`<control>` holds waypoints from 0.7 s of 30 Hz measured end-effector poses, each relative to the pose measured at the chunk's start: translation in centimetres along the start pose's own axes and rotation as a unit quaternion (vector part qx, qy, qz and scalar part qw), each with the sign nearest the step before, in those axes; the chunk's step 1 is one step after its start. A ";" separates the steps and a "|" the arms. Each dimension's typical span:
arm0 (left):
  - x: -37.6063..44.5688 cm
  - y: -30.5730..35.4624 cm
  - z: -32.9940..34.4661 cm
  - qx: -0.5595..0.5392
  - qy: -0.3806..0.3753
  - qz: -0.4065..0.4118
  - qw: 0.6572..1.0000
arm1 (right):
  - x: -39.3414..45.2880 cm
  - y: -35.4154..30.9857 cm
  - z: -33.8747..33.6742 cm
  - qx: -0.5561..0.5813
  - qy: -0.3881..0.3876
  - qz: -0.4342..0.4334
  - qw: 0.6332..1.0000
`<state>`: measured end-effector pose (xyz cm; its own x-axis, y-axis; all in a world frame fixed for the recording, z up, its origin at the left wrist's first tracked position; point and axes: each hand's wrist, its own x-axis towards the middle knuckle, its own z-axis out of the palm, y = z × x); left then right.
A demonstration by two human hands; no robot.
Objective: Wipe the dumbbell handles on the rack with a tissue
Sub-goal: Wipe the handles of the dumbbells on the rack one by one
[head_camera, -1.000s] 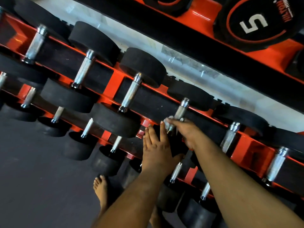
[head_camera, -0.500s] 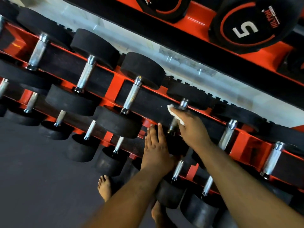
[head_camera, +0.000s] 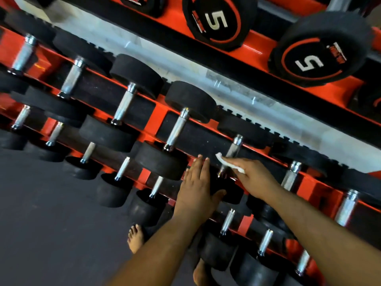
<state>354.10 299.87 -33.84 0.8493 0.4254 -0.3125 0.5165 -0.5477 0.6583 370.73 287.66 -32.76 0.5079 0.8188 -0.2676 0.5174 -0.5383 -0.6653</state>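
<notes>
Crumpled white tissue (head_camera: 229,164) pinched in right hand (head_camera: 254,178) against knurled chrome handle (head_camera: 232,152); left hand (head_camera: 196,188) flat, fingers straight, beside it.

A white tissue (head_camera: 228,165) under the right hand's fingers (head_camera: 237,162) meets a silver dumbbell handle (head_camera: 233,150); beyond the fingertips, matte black weight heads (head_camera: 190,100) line an orange-red rack (head_camera: 156,118), with white "5" numerals ringed in red (head_camera: 215,20) farther off.

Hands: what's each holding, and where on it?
Right hand grips the tissue under its fingers, one end poking out, against a dumbbell handle. Left hand holds nothing, lying flat on a dumbbell head.
</notes>
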 end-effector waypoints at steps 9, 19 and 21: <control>1.6 -7.3 -6.3 0.070 0.102 -0.108 0.986 | 8.6 -7.5 5.1 0.139 0.071 -0.083 0.984; 5.3 -9.8 -8.2 0.020 -0.021 -0.190 0.981 | 16.3 -5.8 9.7 -0.443 -0.089 -0.279 0.847; 5.5 -9.9 -8.4 0.020 -0.045 -0.198 0.979 | 17.0 -4.8 8.1 -0.525 -0.062 -0.263 0.807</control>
<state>352.81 313.68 -36.31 0.5868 0.5460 -0.5979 0.8096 -0.3816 0.4461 371.30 305.78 -39.69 -0.0104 0.9679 -0.2512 0.9707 0.0701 0.2298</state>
